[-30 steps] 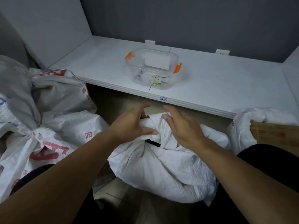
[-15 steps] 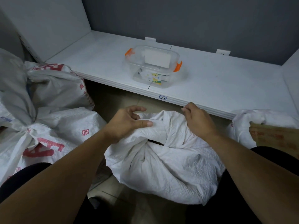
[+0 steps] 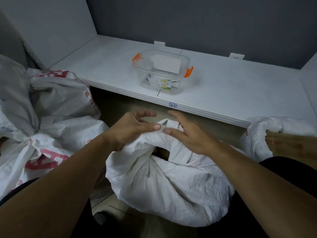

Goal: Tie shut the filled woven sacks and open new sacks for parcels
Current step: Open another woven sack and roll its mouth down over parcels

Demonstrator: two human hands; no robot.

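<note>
Nearest the camera, two bare forearms reach forward over a plump white woven sack [image 3: 171,189] that sits on the floor between the person's dark-clothed knees. The sack's top is gathered into twisted folds with a dark gap left under them, so the mouth is not yet tied off.

The left hand [image 3: 132,129] rests on the gathered cloth at the sack's top; its grip is narrow, thumb pressed flat along a fold of the fabric while the fingers above curl loosely in the air. The right hand [image 3: 187,133] is just beside it, thumb tip close to the left thumb; its grip is wide, fingers spread and blurred, lying over the cloth without closing on it.

Left of the left hand lie tied sacks with red print [image 3: 48,134], one knotted at its neck, another heaped behind it. Right of the right hand, well apart, another white sack [image 3: 257,134] is folded open around a brown cardboard box [image 3: 291,143].

Beyond both hands runs a white shelf [image 3: 240,93], its front edge carrying a small blue-bordered label [image 3: 172,105]. On the shelf, straight ahead of the hands, stands a clear plastic container [image 3: 163,73] with orange latches, a white card and some small printed items inside. Behind it rises a dark grey wall [image 3: 205,23] with a white socket [image 3: 236,56] at its foot.
</note>
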